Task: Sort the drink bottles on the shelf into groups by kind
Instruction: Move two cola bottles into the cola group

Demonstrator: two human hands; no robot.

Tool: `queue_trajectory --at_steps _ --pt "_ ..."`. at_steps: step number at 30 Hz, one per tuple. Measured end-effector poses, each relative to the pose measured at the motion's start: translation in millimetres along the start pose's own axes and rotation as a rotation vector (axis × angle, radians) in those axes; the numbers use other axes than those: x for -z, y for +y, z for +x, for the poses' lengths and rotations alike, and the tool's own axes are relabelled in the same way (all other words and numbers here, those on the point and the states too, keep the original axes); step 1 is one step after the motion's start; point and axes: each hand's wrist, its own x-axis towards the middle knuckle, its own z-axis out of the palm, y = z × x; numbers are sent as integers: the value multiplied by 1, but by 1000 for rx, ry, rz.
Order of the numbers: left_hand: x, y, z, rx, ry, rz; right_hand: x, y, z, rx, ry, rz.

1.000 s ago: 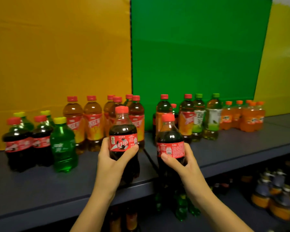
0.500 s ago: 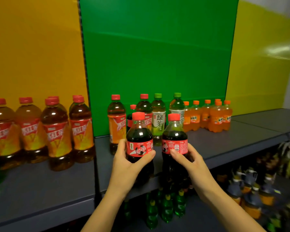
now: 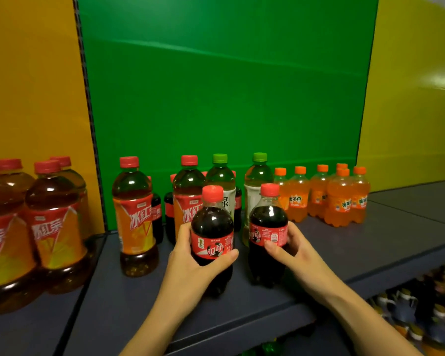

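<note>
My left hand [image 3: 190,263] grips a small cola bottle [image 3: 212,227] with a red cap and red label. Beside it, my right hand [image 3: 290,249] grips a second cola bottle [image 3: 267,222] of the same kind. Both stand upright low over the grey shelf [image 3: 344,253], in front of the green panel. Right behind them are two iced-tea bottles [image 3: 132,214] with red caps, two green-tea bottles [image 3: 258,176] with green caps, and more small cola bottles [image 3: 168,201], partly hidden. Several orange soda bottles [image 3: 339,201] cluster at the right.
More iced-tea bottles [image 3: 52,227] stand at the left before the orange panel [image 3: 31,86]. A yellow panel [image 3: 416,98] backs the bare shelf stretch at the far right. A lower shelf holds further bottles [image 3: 406,301] at bottom right.
Both hands have carried the two cola bottles rightward and in toward the shelf, from beyond its front edge to over it, by the green-panel group. The view has swung right; the left cola and green soda bottles have left view.
</note>
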Motion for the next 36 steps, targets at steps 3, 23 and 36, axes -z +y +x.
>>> queue_trajectory --at_steps 3,23,36 --pt "-7 -3 2 19 -24 37 13 13 11 -5 -98 -14" --pt "-72 -17 2 51 34 273 66 39 42 60 -244 -116" --pt "-74 -14 4 85 85 275 73 44 45 -4 -333 65"
